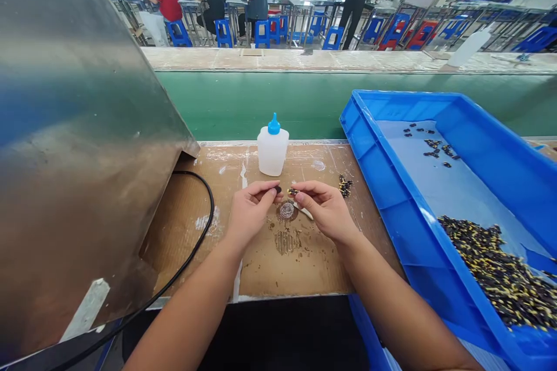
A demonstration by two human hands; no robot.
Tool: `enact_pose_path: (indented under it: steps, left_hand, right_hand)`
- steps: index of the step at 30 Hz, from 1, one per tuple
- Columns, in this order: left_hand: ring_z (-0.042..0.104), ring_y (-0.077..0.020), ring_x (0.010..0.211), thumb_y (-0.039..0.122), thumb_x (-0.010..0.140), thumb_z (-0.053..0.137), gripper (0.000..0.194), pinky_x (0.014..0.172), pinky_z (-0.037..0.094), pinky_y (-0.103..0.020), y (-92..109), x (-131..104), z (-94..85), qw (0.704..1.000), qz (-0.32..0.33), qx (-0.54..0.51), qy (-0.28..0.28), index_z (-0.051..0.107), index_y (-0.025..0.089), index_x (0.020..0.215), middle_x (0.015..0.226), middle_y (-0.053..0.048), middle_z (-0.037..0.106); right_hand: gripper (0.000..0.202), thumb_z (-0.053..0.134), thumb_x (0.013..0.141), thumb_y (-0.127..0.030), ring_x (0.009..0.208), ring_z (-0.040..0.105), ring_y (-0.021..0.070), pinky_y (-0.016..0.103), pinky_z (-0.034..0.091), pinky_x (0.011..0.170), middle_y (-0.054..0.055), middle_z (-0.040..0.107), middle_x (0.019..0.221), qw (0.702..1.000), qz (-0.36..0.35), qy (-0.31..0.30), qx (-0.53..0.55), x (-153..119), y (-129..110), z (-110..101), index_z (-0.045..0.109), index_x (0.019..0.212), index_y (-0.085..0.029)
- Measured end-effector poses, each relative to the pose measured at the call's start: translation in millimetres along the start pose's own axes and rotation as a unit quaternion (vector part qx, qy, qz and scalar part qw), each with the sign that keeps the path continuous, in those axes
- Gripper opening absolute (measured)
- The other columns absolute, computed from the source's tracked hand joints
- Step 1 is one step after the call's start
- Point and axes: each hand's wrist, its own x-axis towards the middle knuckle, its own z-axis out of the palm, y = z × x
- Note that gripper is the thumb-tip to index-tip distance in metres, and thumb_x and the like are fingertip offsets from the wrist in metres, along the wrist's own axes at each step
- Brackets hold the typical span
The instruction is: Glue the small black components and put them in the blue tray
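My left hand [255, 207] pinches a small dark round piece [278, 189] between thumb and fingertips. Just to its right, my right hand [324, 208] is closed on a small black-and-yellow part [293, 192]. The two pieces are close together but apart. Below the fingertips a clear round blob or small dish [286, 210] sits on the cardboard; I cannot tell which. A pale, slim tool [307, 214] lies partly under my right hand. Behind my hands stands a white squeeze bottle [272, 152] with a blue nozzle cap. A little pile of black-and-yellow parts [345, 185] lies beyond my right hand.
A large blue crate [378, 185] on the right holds many black-and-yellow parts [500, 272] and a few scattered ones. A metal housing [87, 127] rises on the left, with a black cable [212, 203] beside it. Behind runs a green belt [226, 98]. Several people work farther back.
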Motion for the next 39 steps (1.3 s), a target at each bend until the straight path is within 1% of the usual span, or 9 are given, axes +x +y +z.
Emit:
enact_pose_path:
  steps: [4, 8, 12, 15, 21, 29, 33, 36, 39]
  left_hand:
    - [0.078, -0.0178, 0.085, 0.034, 0.093, 0.075, 0.021, 0.084, 0.068, -0.034, -0.2, -0.2, -0.2, 0.996, 0.078, 0.051, -0.012, 0.085, 0.022, 0.106, 0.107, -0.008, 0.073]
    - [0.074, -0.0179, 0.092, 0.023, 0.092, 0.073, 0.022, 0.084, 0.063, -0.031, -1.0, 0.0, 1.0, 0.982, 0.14, 0.125, -0.009, 0.086, 0.023, 0.109, 0.104, -0.008, 0.075]
    - [0.076, -0.0212, 0.094, 0.029, 0.085, 0.081, 0.031, 0.087, 0.063, -0.035, -0.2, -1.8, 2.6, 0.995, 0.063, 0.073, -0.003, 0.084, 0.021, 0.115, 0.101, -0.009, 0.081]
    - [0.077, -0.0221, 0.091, 0.032, 0.08, 0.087, 0.027, 0.086, 0.064, -0.035, 1.6, -3.2, 2.4, 0.998, 0.008, 0.059, 0.008, 0.085, 0.018, 0.103, 0.1, -0.01, 0.083]
    - [0.078, -0.0198, 0.075, 0.038, 0.084, 0.084, 0.024, 0.076, 0.065, -0.032, 2.4, -2.6, 3.2, 0.999, 0.033, 0.018, 0.017, 0.079, 0.016, 0.093, 0.082, -0.006, 0.08]
    - [0.082, -0.0236, 0.086, 0.045, 0.077, 0.092, 0.048, 0.088, 0.067, -0.039, 0.3, 0.6, 2.7, 0.999, -0.034, -0.02, 0.03, 0.08, 0.013, 0.112, 0.097, -0.012, 0.085]
    - [0.083, -0.0247, 0.089, 0.044, 0.076, 0.093, 0.043, 0.09, 0.067, -0.039, 1.0, -0.3, 3.0, 0.998, -0.05, -0.03, 0.03, 0.079, 0.013, 0.102, 0.097, -0.013, 0.085]
    - [0.082, -0.0232, 0.089, 0.038, 0.08, 0.089, 0.033, 0.088, 0.066, -0.035, 1.8, -1.2, 3.1, 0.999, -0.029, 0.009, 0.03, 0.08, 0.014, 0.1, 0.095, -0.011, 0.084]
    - [0.081, -0.0217, 0.089, 0.034, 0.083, 0.084, 0.026, 0.087, 0.066, -0.033, 2.1, -1.6, 3.5, 0.998, -0.012, 0.051, 0.025, 0.082, 0.015, 0.102, 0.094, -0.01, 0.084]
  right_hand:
    - [0.034, 0.086, 0.09, -0.053, 0.076, 0.071, 0.017, 0.029, 0.062, 0.064, 0.005, 0.08, 0.094, 1.0, -0.007, -0.006, -0.007, -1.1, -3.0, -1.4, 0.082, 0.109, -0.025]
    - [0.032, 0.087, 0.09, -0.05, 0.077, 0.071, 0.0162, 0.028, 0.062, 0.066, 0.004, 0.079, 0.094, 1.0, -0.011, -0.009, 0.004, -1.3, -2.5, -1.9, 0.082, 0.108, -0.025]
    - [0.029, 0.088, 0.09, -0.046, 0.076, 0.071, 0.0152, 0.027, 0.061, 0.065, 0.004, 0.08, 0.095, 1.0, -0.002, -0.01, 0.02, -0.8, -2.4, -1.6, 0.081, 0.107, -0.024]
    - [0.029, 0.087, 0.09, -0.047, 0.074, 0.071, 0.0152, 0.026, 0.059, 0.063, 0.005, 0.08, 0.092, 1.0, 0.002, -0.007, 0.025, -0.8, -3.3, -0.9, 0.081, 0.106, -0.023]
    - [0.033, 0.089, 0.087, -0.049, 0.073, 0.072, 0.0166, 0.026, 0.058, 0.061, 0.005, 0.08, 0.089, 0.999, 0.021, 0.006, 0.027, 0.2, -1.9, -0.5, 0.082, 0.106, -0.023]
    - [0.035, 0.091, 0.084, -0.05, 0.077, 0.072, 0.0174, 0.028, 0.06, 0.064, 0.006, 0.08, 0.091, 0.999, 0.022, 0.026, 0.027, 3.8, 2.3, -0.5, 0.082, 0.104, -0.023]
    - [0.035, 0.089, 0.087, -0.051, 0.076, 0.071, 0.0168, 0.028, 0.06, 0.064, 0.005, 0.079, 0.088, 0.999, 0.009, 0.028, 0.012, 3.6, 3.3, -1.2, 0.082, 0.106, -0.023]
    - [0.032, 0.086, 0.091, -0.05, 0.068, 0.067, 0.0143, 0.026, 0.058, 0.059, 0.003, 0.077, 0.083, 1.0, -0.008, 0.022, 0.003, 2.2, 2.8, -1.0, 0.081, 0.108, -0.023]
    - [0.03, 0.082, 0.095, -0.048, 0.072, 0.069, 0.0147, 0.025, 0.058, 0.06, 0.005, 0.08, 0.09, 1.0, -0.019, 0.0, 0.008, 0.5, 2.5, 0.6, 0.079, 0.11, -0.023]
